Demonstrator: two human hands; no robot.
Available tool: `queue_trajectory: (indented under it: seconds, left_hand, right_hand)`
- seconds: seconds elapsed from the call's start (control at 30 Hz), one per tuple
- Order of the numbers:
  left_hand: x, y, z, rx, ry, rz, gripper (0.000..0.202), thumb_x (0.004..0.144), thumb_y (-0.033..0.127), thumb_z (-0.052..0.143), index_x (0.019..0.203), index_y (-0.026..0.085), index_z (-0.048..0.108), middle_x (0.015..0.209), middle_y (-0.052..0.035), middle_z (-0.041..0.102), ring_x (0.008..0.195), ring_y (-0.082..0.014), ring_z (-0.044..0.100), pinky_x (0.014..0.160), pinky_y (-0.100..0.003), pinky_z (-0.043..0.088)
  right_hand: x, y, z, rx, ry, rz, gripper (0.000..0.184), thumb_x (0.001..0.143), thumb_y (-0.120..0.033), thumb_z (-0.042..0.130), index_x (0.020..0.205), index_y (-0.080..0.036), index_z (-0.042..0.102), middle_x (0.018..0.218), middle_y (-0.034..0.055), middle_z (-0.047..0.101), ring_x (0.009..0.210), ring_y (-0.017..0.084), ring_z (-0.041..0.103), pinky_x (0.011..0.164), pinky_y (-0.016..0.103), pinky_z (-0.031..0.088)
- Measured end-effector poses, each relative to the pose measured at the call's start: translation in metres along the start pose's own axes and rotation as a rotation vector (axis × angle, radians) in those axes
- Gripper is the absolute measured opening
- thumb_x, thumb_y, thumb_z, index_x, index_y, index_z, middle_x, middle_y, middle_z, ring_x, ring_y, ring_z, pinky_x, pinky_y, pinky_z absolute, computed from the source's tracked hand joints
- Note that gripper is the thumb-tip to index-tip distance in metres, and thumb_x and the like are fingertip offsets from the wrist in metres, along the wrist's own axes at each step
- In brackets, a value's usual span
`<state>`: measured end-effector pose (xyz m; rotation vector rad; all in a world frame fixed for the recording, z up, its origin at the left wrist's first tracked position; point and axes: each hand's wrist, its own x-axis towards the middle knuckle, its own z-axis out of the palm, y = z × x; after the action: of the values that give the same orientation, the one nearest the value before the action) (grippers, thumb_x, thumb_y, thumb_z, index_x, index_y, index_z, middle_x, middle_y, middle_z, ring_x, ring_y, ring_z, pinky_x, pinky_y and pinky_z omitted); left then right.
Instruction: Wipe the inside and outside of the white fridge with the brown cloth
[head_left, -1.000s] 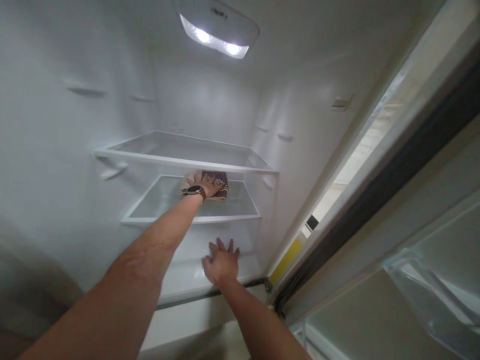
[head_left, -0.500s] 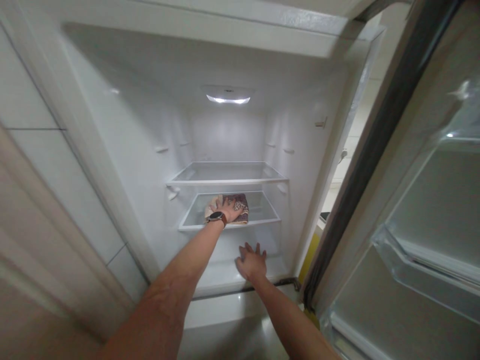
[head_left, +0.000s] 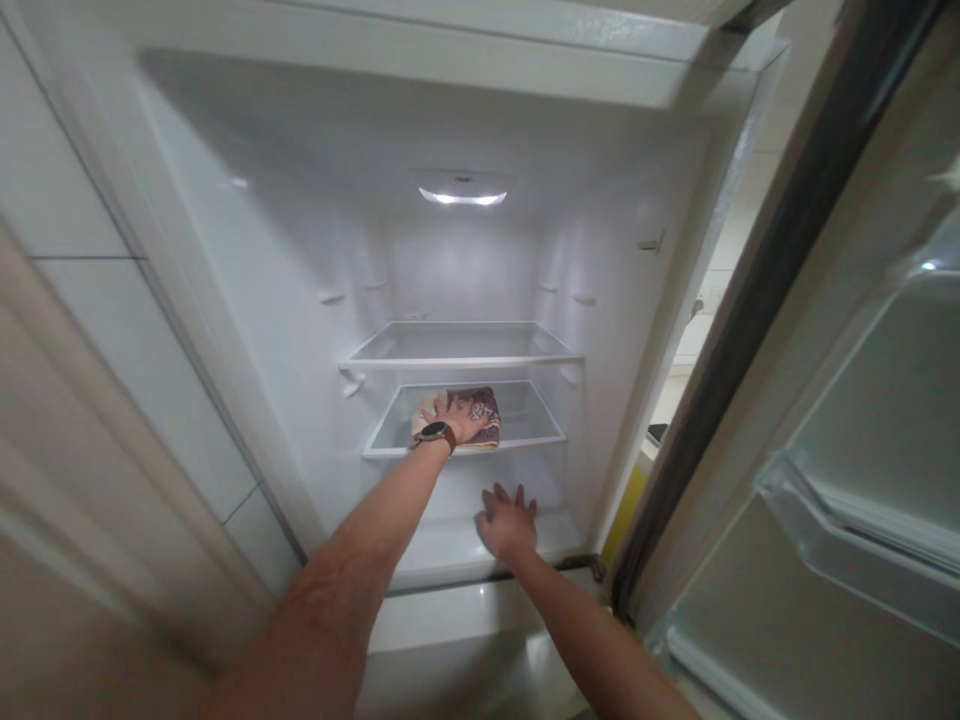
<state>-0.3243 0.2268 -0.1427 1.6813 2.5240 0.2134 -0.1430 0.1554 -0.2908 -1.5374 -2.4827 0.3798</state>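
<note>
My left hand (head_left: 459, 418), with a watch (head_left: 433, 431) on its wrist, lies flat with fingers spread on a folded patterned cloth (head_left: 489, 405). The cloth is brown and cream and rests on the lower glass shelf (head_left: 529, 425) inside a fridge. Part of it is hidden under the palm. Lower down, my right hand (head_left: 510, 522) has its fingers apart and holds nothing. It is over the white fridge floor (head_left: 442, 540), below the shelf's front edge; whether it touches the surface I cannot tell.
Above the cloth is an upper glass shelf (head_left: 461, 342). A lit lamp (head_left: 462, 197) is set into the fridge ceiling. The fridge door (head_left: 847, 400) stands open on the right, with clear plastic bins (head_left: 862, 540). White wall tiles (head_left: 67, 170) flank the left side.
The camera view has shifted slightly, so the fridge appears a little further right. Both hands keep nearly the same pose, the left still on the cloth.
</note>
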Motion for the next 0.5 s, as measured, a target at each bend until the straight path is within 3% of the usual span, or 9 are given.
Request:
queue_trajectory:
  seconds: [0.3,0.5]
  left_hand:
    - [0.06,-0.006,0.006,-0.036,0.064,-0.011,0.097,0.079,0.091,0.024,0.161,0.041,0.03,0.172,-0.0028,0.017,0.154,-0.0513,0.005,0.113,-0.081,0.011]
    - [0.1,-0.011,0.006,-0.066,0.064,-0.039,0.099,0.078,0.091,0.024,0.162,0.039,0.027,0.173,-0.0039,0.015,0.154,-0.0522,0.001,0.113,-0.081,0.007]
  right_hand:
    - [0.003,0.004,0.006,0.028,0.044,-0.018,0.055,0.093,-0.047,0.047,0.147,-0.04,0.053,0.163,-0.003,0.04,0.153,0.044,0.02,0.119,0.07,0.014]
    - [0.004,0.005,0.008,0.037,0.044,-0.015,0.056,0.094,-0.052,0.047,0.148,-0.042,0.051,0.164,-0.0055,0.039,0.154,0.044,0.018,0.121,0.07,0.014]
